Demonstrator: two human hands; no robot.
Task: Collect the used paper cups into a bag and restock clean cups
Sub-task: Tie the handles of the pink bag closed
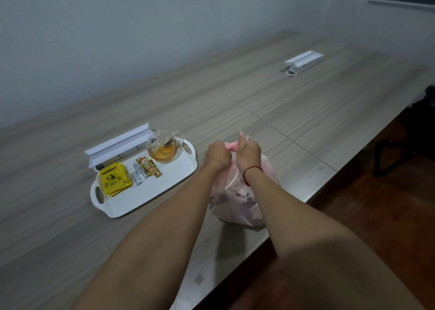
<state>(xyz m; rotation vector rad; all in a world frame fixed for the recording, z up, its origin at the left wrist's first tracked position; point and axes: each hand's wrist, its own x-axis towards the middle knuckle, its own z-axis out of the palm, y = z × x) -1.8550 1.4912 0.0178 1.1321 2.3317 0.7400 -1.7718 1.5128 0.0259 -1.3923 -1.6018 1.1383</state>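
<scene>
Pink bag lies under the left hand and right hand, both gripping its gathered top.

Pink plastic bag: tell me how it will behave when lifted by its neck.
Probably floppy: the pink plastic bag bunches where the left hand and right hand grip it. Likely light and saggy: only dim shapes bulge its thin film.

Both arms are bare; a thin red band, perhaps string, circles the right hand's wrist.
</scene>
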